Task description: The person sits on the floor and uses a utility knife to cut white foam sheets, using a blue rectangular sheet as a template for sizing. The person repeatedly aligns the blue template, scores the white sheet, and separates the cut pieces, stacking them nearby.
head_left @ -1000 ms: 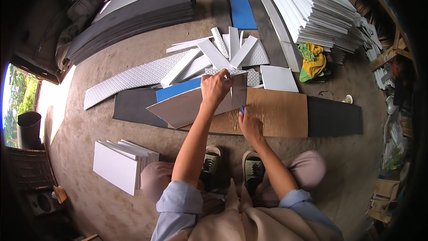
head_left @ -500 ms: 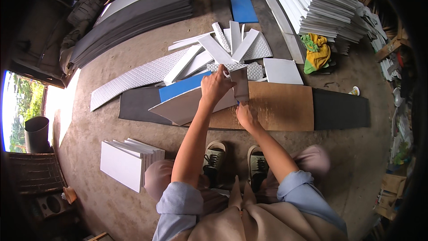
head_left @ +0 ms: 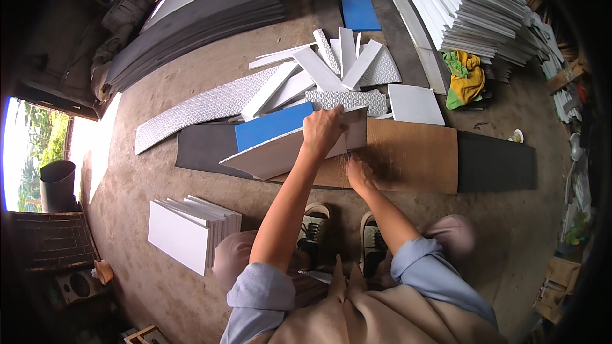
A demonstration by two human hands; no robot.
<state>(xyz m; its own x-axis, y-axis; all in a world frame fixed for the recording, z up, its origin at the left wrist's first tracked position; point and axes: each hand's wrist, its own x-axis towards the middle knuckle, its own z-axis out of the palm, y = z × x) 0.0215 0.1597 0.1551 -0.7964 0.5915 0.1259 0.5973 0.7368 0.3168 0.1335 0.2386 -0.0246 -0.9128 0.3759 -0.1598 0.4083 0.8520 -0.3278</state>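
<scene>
My left hand (head_left: 324, 132) grips the upper edge of a grey-brown foam sheet (head_left: 271, 155), which is tilted up on edge with a white rim showing. Lower and just to the right, my right hand (head_left: 360, 172) is closed near the sheet's lower edge. A small bluish bit shows at its fingertips, and the rest of what it holds is hidden. Beneath both hands lies a worn brown board (head_left: 414, 156) on a long dark mat (head_left: 497, 159). A flat blue piece (head_left: 274, 126) rests behind the raised sheet.
White offcuts and textured strips (head_left: 204, 105) are heaped beyond the board. A stack of white sheets (head_left: 178, 232) stands left of my feet. Dark sheets (head_left: 197, 32) are piled far left, tall white sheets (head_left: 484, 16) far right, beside a yellow-green cloth (head_left: 466, 79).
My left hand has lowered slightly, and my right hand has come down a little with it. The sheet's right end has swung out, and its two overlapping parts now look nearly in line.
</scene>
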